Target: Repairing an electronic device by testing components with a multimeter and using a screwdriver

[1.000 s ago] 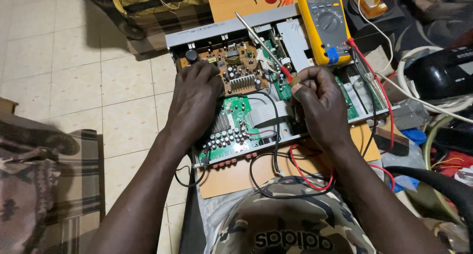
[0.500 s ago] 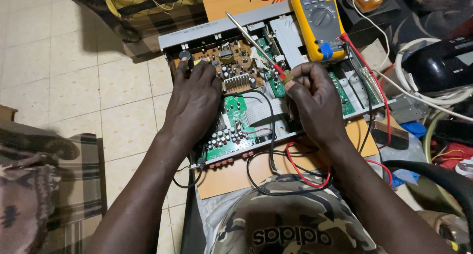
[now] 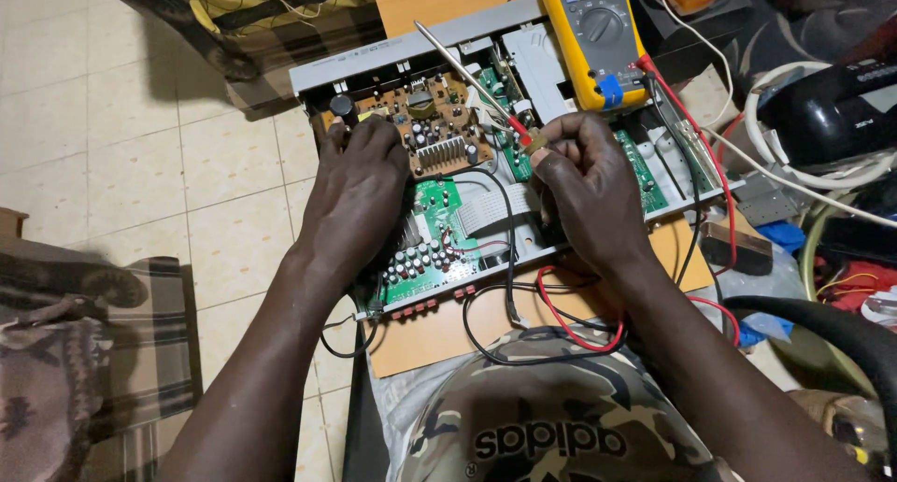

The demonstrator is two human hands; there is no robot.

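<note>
- The left hand [image 3: 360, 197] lies flat, fingers spread, on the near-left part of the open player chassis [image 3: 411, 57], covering the left edge of the brown circuit board [image 3: 434, 132] and part of the green board [image 3: 425, 248] below it.
- The right hand [image 3: 584, 188] is curled at the middle of the chassis, thumb and fingers pinching a red-tipped probe [image 3: 519, 130] whose tip meets the strip of green board just right of the brown one.
- A long thin screwdriver [image 3: 458, 62] lies slanted across the brown board, its tip close beside the probe.
- The yellow meter [image 3: 593, 34] rests on the far-right corner of the chassis; a red lead [image 3: 579, 328] and a black lead [image 3: 509, 286] loop off the chassis's near edge over the wooden board [image 3: 420, 337] under it.
- Against the picture one second back: the left hand has slid toward the far-left corner, so its fingertips now reach the black capacitor [image 3: 343, 106], and more of the green board's lower part shows.
- The right hand has shifted slightly toward the far edge, and the probe tip sits a little further up the green strip, which reads as a move to a fresh test point.
- The screwdriver, meter and leads keep their places on the chassis; the view itself has tipped a bit.
</note>
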